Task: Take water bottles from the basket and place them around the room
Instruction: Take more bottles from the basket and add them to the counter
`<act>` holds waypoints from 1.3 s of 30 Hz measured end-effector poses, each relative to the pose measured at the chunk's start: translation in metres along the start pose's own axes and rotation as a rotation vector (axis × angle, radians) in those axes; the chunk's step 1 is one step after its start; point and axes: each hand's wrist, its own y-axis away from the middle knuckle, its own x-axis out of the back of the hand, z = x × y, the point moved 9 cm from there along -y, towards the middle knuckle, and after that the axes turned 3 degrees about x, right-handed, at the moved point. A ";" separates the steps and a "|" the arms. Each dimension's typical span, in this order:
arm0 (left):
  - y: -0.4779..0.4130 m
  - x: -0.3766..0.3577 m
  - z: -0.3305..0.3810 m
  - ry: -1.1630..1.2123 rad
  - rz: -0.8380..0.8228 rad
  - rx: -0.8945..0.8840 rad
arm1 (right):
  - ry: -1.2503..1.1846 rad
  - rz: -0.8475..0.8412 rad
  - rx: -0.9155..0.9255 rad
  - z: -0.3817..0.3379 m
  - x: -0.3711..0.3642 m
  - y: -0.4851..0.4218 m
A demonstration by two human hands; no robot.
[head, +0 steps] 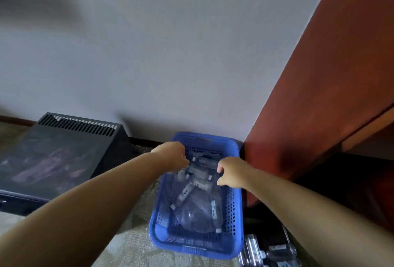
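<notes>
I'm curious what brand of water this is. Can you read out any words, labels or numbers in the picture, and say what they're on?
No text here can be read.
Pale labels on the water bottles in the blue basket: too blurred to read.
Labels on the bottles on the floor beside the basket: too blurred to read.
Black vented box: no writing visible.

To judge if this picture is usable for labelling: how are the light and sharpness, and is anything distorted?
Head view: dim, flat light, no glare; motion blur softens everything, so the bottles in the blue basket are grey smears, and the left hand and right hand lack clear fingers; the wide-angle lens tilts the red-brown cabinet.
</notes>
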 end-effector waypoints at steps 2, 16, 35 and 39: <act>-0.039 -0.047 -0.011 -0.020 -0.013 0.011 | -0.054 -0.010 -0.029 0.023 -0.048 -0.041; -0.279 -0.455 -0.118 -0.141 -0.148 0.177 | -0.008 -0.294 -0.224 0.195 -0.404 -0.320; -0.343 -0.527 -0.154 0.121 -0.082 0.255 | -0.304 -0.050 -0.382 0.238 -0.473 -0.381; -0.340 -0.533 -0.142 -0.105 -0.070 0.212 | -0.249 0.003 -0.349 0.233 -0.473 -0.381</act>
